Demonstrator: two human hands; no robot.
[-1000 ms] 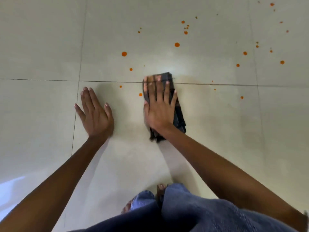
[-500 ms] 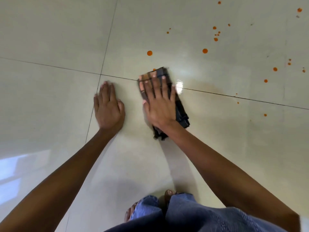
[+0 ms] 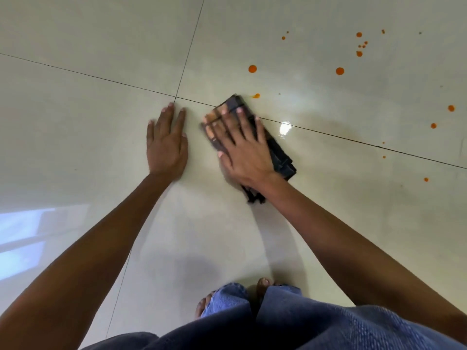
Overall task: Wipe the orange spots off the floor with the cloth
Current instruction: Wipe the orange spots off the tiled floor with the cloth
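A folded dark cloth [image 3: 280,155] with orange stains at its far end lies flat on the glossy cream tiled floor [image 3: 101,137]. My right hand [image 3: 242,150] presses down on it with fingers spread. My left hand [image 3: 166,142] rests flat on the bare floor just left of the cloth, fingers together, holding nothing. A smeared orange spot [image 3: 256,96] sits just beyond the cloth's far corner. Round orange spots [image 3: 252,68] lie farther out, and several more are scattered to the upper right and right.
Dark grout lines [image 3: 88,75] cross just beyond my left fingertips. My knees in blue denim [image 3: 290,322] and bare toes [image 3: 264,282] fill the bottom. A window reflection [image 3: 25,231] shines on the floor at the left.
My right hand has slid the cloth to the left, over the small spots near the grout line. My left hand stays flat beside it. The view has swung left and tilted.
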